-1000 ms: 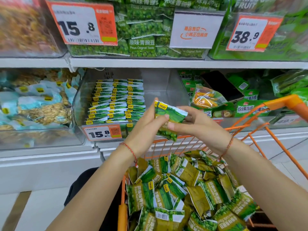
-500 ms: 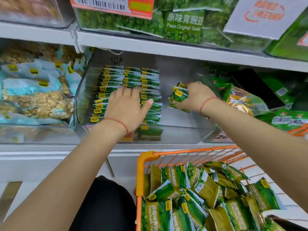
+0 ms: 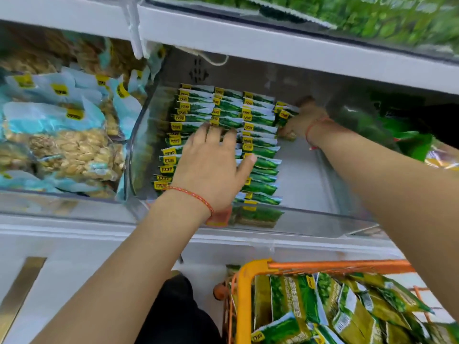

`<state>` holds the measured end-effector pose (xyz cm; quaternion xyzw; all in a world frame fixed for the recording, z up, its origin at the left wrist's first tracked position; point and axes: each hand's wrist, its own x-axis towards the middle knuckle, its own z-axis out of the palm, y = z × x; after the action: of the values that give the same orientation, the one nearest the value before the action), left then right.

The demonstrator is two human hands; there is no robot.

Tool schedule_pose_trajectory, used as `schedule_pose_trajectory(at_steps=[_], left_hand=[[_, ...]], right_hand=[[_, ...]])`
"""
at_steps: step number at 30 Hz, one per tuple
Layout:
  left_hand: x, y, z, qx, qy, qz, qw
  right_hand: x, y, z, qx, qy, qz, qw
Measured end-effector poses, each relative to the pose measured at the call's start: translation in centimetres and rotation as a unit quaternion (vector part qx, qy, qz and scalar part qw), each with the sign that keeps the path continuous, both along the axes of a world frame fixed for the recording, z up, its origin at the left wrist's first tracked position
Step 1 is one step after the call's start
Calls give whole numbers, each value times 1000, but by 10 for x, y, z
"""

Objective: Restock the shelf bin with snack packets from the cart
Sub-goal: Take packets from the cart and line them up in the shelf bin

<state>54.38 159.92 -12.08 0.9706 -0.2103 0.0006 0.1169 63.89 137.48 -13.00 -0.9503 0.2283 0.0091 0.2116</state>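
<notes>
A small stack of green pea packets (image 3: 285,114) is being pinched by the right hand (image 3: 301,120) at the back of the clear plastic shelf bin (image 3: 305,214). The filed rows (image 3: 218,135) are being pressed under the flat, spread fingers (image 3: 213,135) of the left hand (image 3: 211,167). Glossy, slippery film is being handled; toppling is judged likely if pressure eases. More packets are lying below in the orange cart (image 3: 248,281).

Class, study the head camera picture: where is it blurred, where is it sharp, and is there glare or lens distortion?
Head view: motion blur smears the green bags top right and the right hand; the left hand and packet rows are fairly sharp; the wide lens bends the shelf edge; reflections haze the clear bin wall; lighting is even, shadows soft.
</notes>
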Motion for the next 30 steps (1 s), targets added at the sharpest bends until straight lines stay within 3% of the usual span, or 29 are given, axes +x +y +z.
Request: schedule_pose_trajectory(at_steps=[4,6,8,12,15,18,20,23,26,30], left_hand=[[-1,0,0,-14,-11,7,1000],[-2,0,1,-17,-10,10,1000],[-2,0,2,-15,-5,13,1000],[-3,1,2,-22,0,14,1000],[-2,1,2,-20,-2,10,1000],[-2,1,1,-20,-3,7,1000],[-2,1,1,-23,-4,8,1000],[-3,1,3,-20,-2,7,1000],[-3,1,3,-19,5,9,1000],[-3,0,3,-18,8,7,1000]], right_hand=[[-8,0,-1,217,-117,-133,960],[-15,5,2,324,-71,-161,930],[-16,8,0,373,-36,-159,913],[-14,13,-12,383,-141,-182,895],[-16,22,-19,298,-245,-171,907],[-17,25,-21,222,-221,-181,933],[-20,20,-21,190,-149,-202,949],[-26,23,-16,265,-95,-206,937],[-24,25,-16,364,-108,-187,906],[-22,24,-16,390,-108,-177,897]])
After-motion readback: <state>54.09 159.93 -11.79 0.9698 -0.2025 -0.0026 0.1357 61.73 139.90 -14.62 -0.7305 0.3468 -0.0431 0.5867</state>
